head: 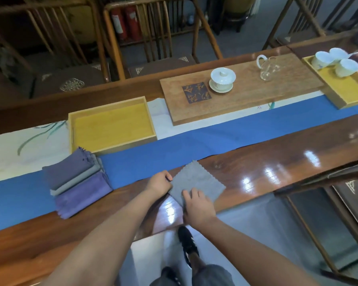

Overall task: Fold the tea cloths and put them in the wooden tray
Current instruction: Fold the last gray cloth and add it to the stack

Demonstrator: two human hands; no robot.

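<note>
so the cloth being folded (pixel 198 183) lies on the table (pixel 277 162) at the near edge, left hand (pixel 159 182) on its left corner, right hand (pixel 197 207) on its near side. Left of it is a stack of cloths (pixel 79 182) on the table runner (pixel 153 159). Just behind the stack sits the wooden tray (pixel 112 125). Right of that tray is a tea board (pixel 242 93) with a lidded cup (pixel 222 79) and a glass pitcher (pixel 268 68) on it, then at the far right a second tray (pixel 343 87) holding cups (pixel 335 61). chairs (pixel 153 34) behind the table

Head-worn view, looking forward and down (steeply) across the table (pixel 277 162), close above it
</note>
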